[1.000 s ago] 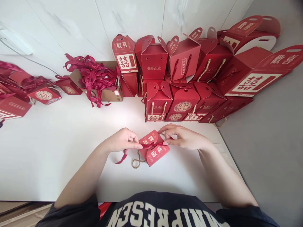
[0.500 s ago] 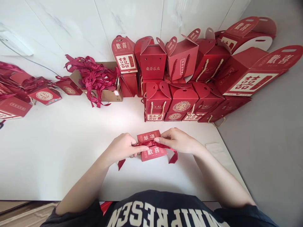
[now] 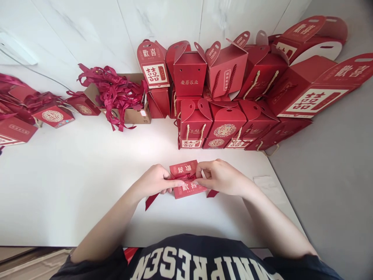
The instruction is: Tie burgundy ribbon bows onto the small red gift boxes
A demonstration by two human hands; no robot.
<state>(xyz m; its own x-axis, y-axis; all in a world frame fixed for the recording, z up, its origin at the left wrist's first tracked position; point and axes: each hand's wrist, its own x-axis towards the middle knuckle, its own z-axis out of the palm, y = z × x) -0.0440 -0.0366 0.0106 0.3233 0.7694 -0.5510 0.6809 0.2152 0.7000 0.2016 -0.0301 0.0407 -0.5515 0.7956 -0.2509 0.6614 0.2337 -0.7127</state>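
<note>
My left hand (image 3: 154, 181) and right hand (image 3: 222, 177) pinched the ribbon (image 3: 186, 176) crossed over the gift box (image 3: 189, 189), its knot unfinished, ends loose, stacked boxes (image 3: 225, 130) behind it.

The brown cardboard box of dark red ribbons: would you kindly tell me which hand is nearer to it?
Left. The left hand is in front of the cardboard box and slightly right of it; the right hand is farther right.
</note>
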